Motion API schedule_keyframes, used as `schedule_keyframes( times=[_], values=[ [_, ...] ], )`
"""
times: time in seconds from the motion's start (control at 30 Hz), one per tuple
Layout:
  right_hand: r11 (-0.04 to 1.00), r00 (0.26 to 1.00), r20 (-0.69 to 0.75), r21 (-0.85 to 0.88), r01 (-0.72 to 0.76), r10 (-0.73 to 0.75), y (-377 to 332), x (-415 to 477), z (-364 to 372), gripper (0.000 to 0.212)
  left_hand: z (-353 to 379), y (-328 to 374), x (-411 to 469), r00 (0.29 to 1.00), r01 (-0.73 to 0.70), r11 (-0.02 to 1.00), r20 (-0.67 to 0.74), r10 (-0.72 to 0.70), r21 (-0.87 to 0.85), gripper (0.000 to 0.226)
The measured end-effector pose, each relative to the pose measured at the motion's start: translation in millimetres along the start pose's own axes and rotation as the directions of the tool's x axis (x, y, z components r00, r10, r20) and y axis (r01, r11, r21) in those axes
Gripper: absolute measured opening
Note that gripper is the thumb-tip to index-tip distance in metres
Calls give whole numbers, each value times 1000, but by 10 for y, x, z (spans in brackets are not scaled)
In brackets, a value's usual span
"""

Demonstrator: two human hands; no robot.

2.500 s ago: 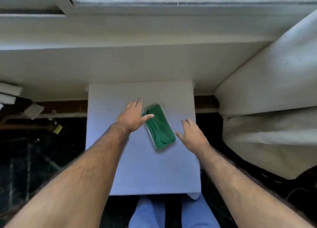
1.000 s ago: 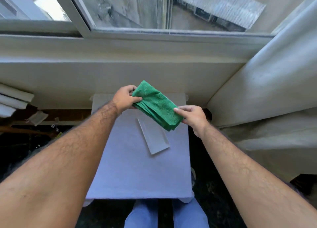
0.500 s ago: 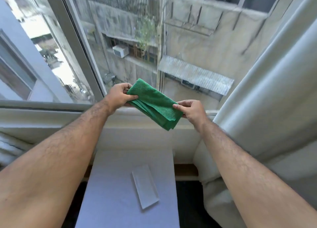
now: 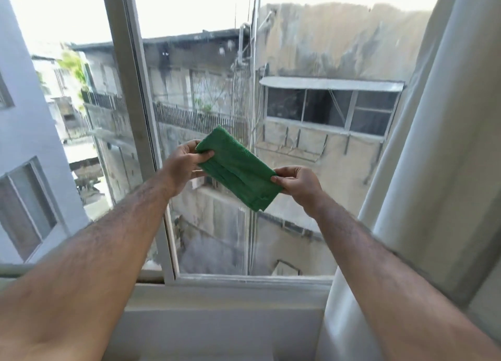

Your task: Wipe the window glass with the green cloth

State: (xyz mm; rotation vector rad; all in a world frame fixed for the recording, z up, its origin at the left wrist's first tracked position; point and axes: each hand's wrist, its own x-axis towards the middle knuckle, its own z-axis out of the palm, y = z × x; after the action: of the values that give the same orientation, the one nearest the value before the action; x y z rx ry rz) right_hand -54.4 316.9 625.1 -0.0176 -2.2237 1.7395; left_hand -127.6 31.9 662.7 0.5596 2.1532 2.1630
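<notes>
A folded green cloth is held up in front of the window glass, slanting down to the right. My left hand pinches its upper left end. My right hand pinches its lower right end. The cloth hangs in the air a short way before the pane; whether it touches the glass I cannot tell. The glass shows streaks and spots, with buildings beyond.
A white vertical window frame stands left of the cloth, with another pane beyond it. The white sill runs below. A pale curtain hangs along the right side, close to my right arm.
Both hands picked the cloth up from the small table and raised it to the window. The view has tilted up, so the table and the tray left on it are out of sight.
</notes>
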Motion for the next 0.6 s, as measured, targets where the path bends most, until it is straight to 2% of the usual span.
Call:
schedule_keyframes(
  times=[0.1,0.17,0.27,0.37,0.43,0.47,0.53,0.6],
  values=[
    [998,998,9,-14,68,-68,-389,136,26,24,-8,408,111,992,-93,994,-88,87,-59,19],
    [994,994,3,-10,112,-112,-639,233,61,23,-5,725,172,971,-182,983,-158,178,-11,21],
    [984,984,-39,-39,174,-175,-939,371,114,22,-6,1154,284,918,-295,946,-235,320,135,25],
    [963,968,-68,-137,232,-243,-1215,506,154,23,-4,1532,408,852,-380,873,-252,459,307,18],
    [923,945,-72,-249,293,-319,-1364,582,166,21,10,1740,481,804,-411,805,-248,541,427,21],
    [866,919,-62,-365,341,-388,-1431,608,149,21,16,1833,521,786,-421,779,-243,569,464,23],
    [664,834,7,-602,444,-551,-1523,625,56,27,25,1984,594,775,-427,745,-218,594,513,25],
    [479,722,28,-730,488,-692,-1571,654,-139,34,13,2074,676,784,-405,697,-167,598,592,28]
  ],
)
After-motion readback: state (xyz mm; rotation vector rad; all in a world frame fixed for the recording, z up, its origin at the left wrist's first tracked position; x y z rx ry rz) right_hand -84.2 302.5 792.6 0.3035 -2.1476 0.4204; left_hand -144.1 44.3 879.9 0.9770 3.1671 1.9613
